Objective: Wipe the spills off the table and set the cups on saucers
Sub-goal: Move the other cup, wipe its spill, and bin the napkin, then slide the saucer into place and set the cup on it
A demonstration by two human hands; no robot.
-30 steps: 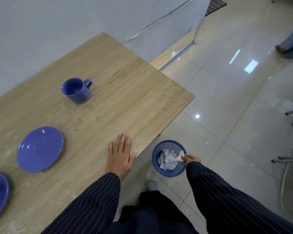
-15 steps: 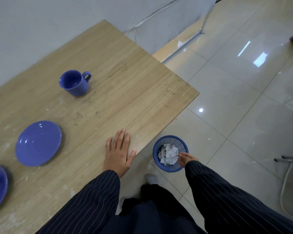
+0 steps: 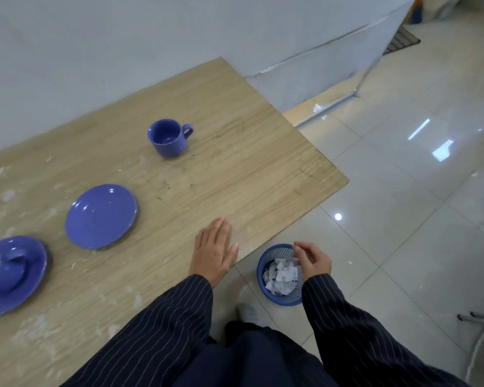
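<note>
A blue cup [image 3: 168, 138] stands alone on the wooden table [image 3: 249, 169], its handle to the right. An empty blue saucer [image 3: 101, 216] lies nearer to me. At the left edge a second blue cup [image 3: 0, 269] rests on another saucer [image 3: 20, 289]. My left hand [image 3: 214, 252] lies flat and open on the table near its front edge. My right hand [image 3: 312, 258] hovers over the rim of a small blue basket [image 3: 263, 263] on the floor, fingers loosely curled and holding nothing. Crumpled white tissues [image 3: 281, 276] fill the basket.
White smears and crumbs mark the table's left and front parts. A grey wall runs behind the table. Glossy floor tiles spread to the right, with chair legs [image 3: 478, 317] at the right edge.
My right hand let go of a white tissue into the basket and has lifted to its rim. The view swung left, showing the second cup and saucer. My left hand stayed flat.
</note>
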